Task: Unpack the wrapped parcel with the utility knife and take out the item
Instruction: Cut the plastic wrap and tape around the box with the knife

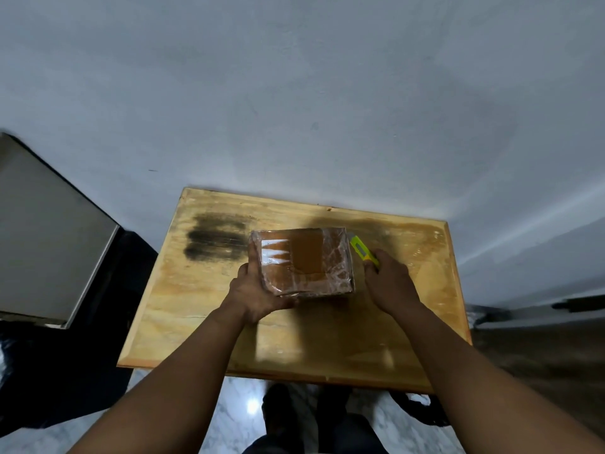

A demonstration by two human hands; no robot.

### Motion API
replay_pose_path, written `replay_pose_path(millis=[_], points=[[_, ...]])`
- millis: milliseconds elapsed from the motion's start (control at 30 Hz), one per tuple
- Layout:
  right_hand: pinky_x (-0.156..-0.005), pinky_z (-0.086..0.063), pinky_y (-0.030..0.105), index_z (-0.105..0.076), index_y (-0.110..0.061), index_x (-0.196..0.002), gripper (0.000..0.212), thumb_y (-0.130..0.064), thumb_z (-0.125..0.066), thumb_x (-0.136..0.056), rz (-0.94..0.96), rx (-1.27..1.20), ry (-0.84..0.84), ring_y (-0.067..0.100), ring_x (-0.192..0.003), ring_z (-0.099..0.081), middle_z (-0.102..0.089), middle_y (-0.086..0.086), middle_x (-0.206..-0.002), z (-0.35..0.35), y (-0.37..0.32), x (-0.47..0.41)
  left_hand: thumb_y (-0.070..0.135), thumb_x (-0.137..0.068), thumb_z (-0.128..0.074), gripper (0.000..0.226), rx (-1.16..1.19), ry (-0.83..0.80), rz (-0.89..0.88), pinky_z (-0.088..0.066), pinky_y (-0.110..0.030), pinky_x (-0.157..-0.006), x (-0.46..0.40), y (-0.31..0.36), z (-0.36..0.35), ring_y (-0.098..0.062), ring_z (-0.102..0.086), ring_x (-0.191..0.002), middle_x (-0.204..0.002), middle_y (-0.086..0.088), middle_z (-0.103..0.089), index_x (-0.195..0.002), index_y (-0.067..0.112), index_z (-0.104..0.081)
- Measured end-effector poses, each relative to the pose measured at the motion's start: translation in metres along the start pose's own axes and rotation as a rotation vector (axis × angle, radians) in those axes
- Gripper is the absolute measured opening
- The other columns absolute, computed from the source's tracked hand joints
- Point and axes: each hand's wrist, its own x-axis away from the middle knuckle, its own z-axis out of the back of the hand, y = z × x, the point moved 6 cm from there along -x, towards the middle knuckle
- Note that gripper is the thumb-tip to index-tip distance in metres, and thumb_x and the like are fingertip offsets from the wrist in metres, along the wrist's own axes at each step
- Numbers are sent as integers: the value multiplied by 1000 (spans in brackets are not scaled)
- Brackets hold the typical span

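From the head view, we see the parcel [302, 261] at the middle of the frame on the wooden table [203, 309]. Our left hand [253, 294] grips its lower-left corner; our right hand [391, 283] holds the utility knife [362, 251] beside its right edge. We judge the box stiff and light, its glossy wrap slippery, so corners are where to hold it.

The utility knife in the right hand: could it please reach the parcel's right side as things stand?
Probably yes: the right hand holds the utility knife just beside the parcel, nothing lies between, and the left hand grips the opposite side.
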Motion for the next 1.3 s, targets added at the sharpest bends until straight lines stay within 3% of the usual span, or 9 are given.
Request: replay_pose_path(millis=[200, 467, 633, 800, 1033, 1200, 1300], points=[[-61, -38, 27, -51, -17, -136, 37, -26, -43, -101, 30, 97, 14, 26, -77, -57, -65, 14, -107, 3, -9, -1, 68, -54, -87, 158, -48, 0, 26, -39, -45, -112, -3, -5, -5, -39, -39, -138, -154, -15, -30, -140, 42, 43], [-67, -42, 32, -54, -16, -128, 33, -20, -43, -98, 58, 349, -4, 38, -94, -63, -65, 15, -109, -1, -29, -6, 61, -60, -88, 154, -40, 23, 6, -38, -44, -110, -3, -3, -8, -40, -40, -137, -154, -17, -28, -146, 36, 38], [-64, -41, 32, -56, -15, -127, 33, -17, -42, -97, 30, 354, -24, 35, -89, -62, -64, 14, -107, -1, -33, -8, 68, -64, -81, 147, -62, 44, 6, -40, -46, -110, -1, -4, -7, -42, -41, -137, -157, -18, -26, -148, 35, 35], [-59, -39, 29, -62, -14, -113, 23, -17, -50, -93, -21, 359, -65, 25, -70, -50, -64, 11, -100, -4, -34, -4, 70, -63, -80, 146, -47, 63, 32, -43, -46, -108, 0, -4, -9, -41, -45, -134, -154, -18, -30, -150, 35, 32], [-60, -40, 30, -61, -14, -113, 27, -30, -53, -92, -49, 356, -85, 25, -72, -50, -64, 11, -101, 0, -30, 14, 70, -63, -80, 146, -67, 71, 66, -44, -49, -107, -3, -4, -11, -42, -46, -133, -155, -18, -29, -147, 39, 35], [-45, -29, 24, -62, -9, -106, 21, -21, -56, -91, -80, 440, -181, 17, -59, -45, -52, 6, -85, 1, -32, 18, 69, -64, -80, 145, -74, 79, 69, -44, -48, -106, -4, -5, -12, -42, -46, -133, -154, -18, -30, -148, 37, 33], [-55, -39, 29, -62, -5, -112, 23, -12, -56, -90, -71, 526, -257, 21, -67, -49, -57, 9, -87, -1, -37, 25, 68, -63, -82, 147, -64, 78, 68, -45, -48, -106, -4, -5, -12, -42, -46, -133, -153, -19, -31, -148, 37, 34]])
